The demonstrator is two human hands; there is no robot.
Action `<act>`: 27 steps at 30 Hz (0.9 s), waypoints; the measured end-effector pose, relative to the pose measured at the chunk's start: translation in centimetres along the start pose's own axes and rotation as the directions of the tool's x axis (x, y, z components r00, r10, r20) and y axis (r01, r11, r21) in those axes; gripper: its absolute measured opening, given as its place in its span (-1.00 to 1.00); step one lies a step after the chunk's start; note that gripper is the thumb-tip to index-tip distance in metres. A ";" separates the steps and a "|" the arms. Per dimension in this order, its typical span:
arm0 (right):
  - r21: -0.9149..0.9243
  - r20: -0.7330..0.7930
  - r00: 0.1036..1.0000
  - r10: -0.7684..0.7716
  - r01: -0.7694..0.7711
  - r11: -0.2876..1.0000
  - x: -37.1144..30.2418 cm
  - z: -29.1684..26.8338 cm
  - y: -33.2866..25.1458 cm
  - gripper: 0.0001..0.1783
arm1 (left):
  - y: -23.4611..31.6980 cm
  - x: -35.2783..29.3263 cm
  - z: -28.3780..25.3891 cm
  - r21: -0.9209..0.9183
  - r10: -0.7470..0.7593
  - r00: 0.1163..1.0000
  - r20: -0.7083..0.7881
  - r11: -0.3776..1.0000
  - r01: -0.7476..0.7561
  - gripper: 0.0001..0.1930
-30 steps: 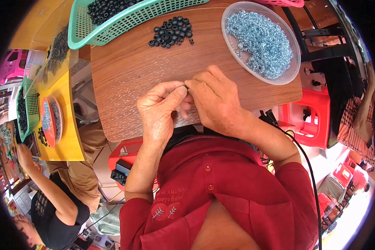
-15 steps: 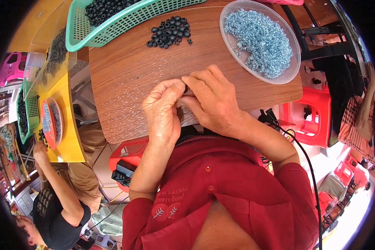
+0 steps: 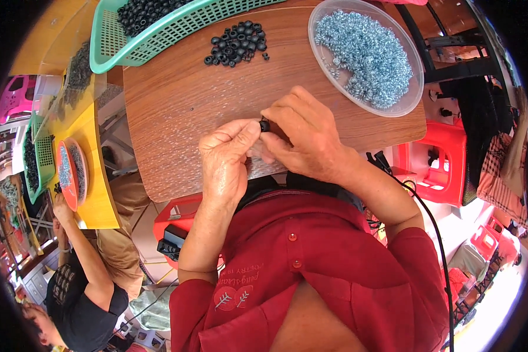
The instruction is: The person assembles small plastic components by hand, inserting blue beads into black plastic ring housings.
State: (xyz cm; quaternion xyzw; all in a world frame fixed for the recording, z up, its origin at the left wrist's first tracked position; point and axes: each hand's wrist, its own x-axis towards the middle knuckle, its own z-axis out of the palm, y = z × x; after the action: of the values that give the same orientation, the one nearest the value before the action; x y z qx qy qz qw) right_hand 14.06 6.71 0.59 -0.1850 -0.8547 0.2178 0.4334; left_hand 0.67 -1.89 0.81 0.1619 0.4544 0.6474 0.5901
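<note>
A small round black plastic piece (image 3: 264, 125), hollow like a cap, is pinched between both hands over the near middle of the wooden table (image 3: 176, 123). The thumb and forefinger of my left hand (image 3: 224, 155) grip it from the left. My right hand (image 3: 311, 138) closes on it from the other side, fingertips above and thumb below. Beyond the hands lies a loose pile of similar black pieces (image 3: 236, 44). To the right of the pile, a round clear plastic tub (image 3: 418, 76) holds many small shiny blue metal coils (image 3: 366, 58).
A green plastic basket (image 3: 176, 34) full of black pieces stands at the far left edge. Right of the table is a red stool (image 3: 434, 161); a black cable (image 3: 431, 220) runs past my right arm. Another person (image 3: 91, 276) works at a yellow table (image 3: 102, 193) to the left.
My right fingers have lifted and parted slightly from the left ones, so the black piece between them now shows. At the yellow table, the other person's hand has shifted a little.
</note>
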 end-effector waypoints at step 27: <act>-0.306 -0.255 0.962 -0.102 0.019 0.952 9.3 -6.5 3.1 -0.79 | 5.6 7.2 -3.3 0.864 0.591 0.803 0.080 0.360 -0.351 -0.81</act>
State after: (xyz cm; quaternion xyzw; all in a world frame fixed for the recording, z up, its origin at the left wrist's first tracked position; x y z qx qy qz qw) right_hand 14.64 15.37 8.54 -0.2499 -0.8166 0.0449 0.5184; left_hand -7.03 3.99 1.06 0.4703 0.7115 0.4973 0.1592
